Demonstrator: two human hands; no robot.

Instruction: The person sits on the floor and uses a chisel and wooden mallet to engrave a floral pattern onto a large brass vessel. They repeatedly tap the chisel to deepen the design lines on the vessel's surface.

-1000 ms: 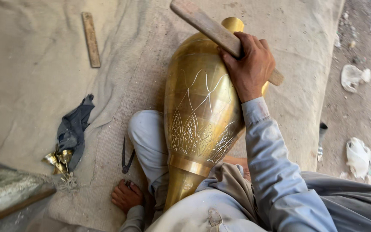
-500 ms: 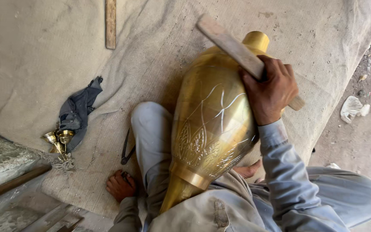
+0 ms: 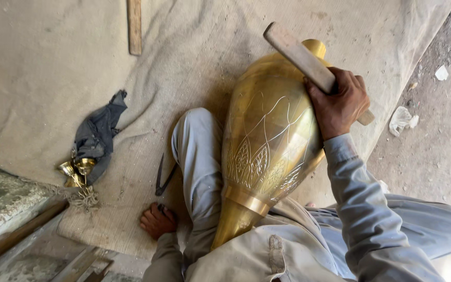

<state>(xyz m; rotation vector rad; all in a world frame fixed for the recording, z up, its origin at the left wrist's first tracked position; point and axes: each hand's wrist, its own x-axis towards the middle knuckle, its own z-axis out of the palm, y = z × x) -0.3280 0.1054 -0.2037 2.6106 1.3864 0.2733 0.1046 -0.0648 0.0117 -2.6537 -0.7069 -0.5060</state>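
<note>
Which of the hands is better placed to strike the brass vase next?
Right, probably. The right hand already grips the wooden mallet directly above the engraved brass vase. The left hand is out of view.

A floor-level metal craft workshop, open to bare ground on one side. Seen in the work area: coarse sacking (image 3: 194,57) spread as a seat and work surface; a large brass vase (image 3: 267,151) propped across a lap, partly engraved with leaf patterns; a wooden stick (image 3: 309,62) gripped in the right hand (image 3: 340,104); small brass cups (image 3: 76,169) beside a dark rag (image 3: 97,133); a metal tool (image 3: 163,175) and a wooden ruler (image 3: 134,26) left on the sacking; dusty dirt (image 3: 434,130) strewn with scraps at the edge.
</note>
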